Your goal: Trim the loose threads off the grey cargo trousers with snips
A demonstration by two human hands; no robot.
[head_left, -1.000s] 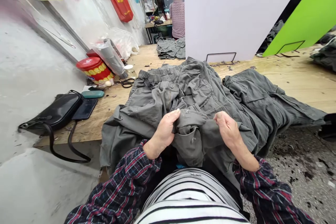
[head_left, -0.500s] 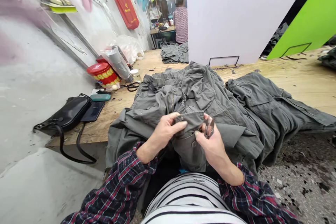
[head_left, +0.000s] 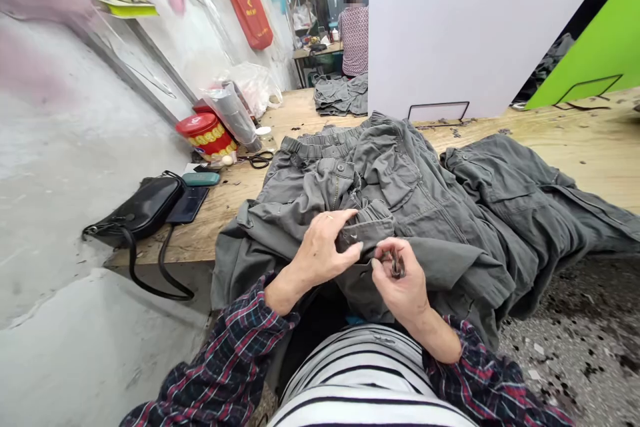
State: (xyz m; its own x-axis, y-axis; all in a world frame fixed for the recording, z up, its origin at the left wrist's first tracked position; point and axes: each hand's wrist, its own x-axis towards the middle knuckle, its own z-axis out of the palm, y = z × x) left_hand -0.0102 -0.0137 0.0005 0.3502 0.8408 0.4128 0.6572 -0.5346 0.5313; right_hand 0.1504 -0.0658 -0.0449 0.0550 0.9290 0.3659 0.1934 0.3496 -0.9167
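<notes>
Our left hand [head_left: 323, 253] pinches a folded edge [head_left: 363, 227] of grey-green cargo trousers [head_left: 400, 203], spread across the plywood bench [head_left: 205, 237] beyond our hands, while our right hand [head_left: 400, 277] closes narrowly on small metal snips [head_left: 397, 267]. We are at work on this fold; the next move calls for keeping it pinched taut.

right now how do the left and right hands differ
The left hand lies over a folded edge of grey-green cloth, while the right hand pinches a small dark metal object. The left hand's fingers stretch out; the right hand's fingers curl tightly. Both hands are bare and come out of plaid sleeves.
</notes>
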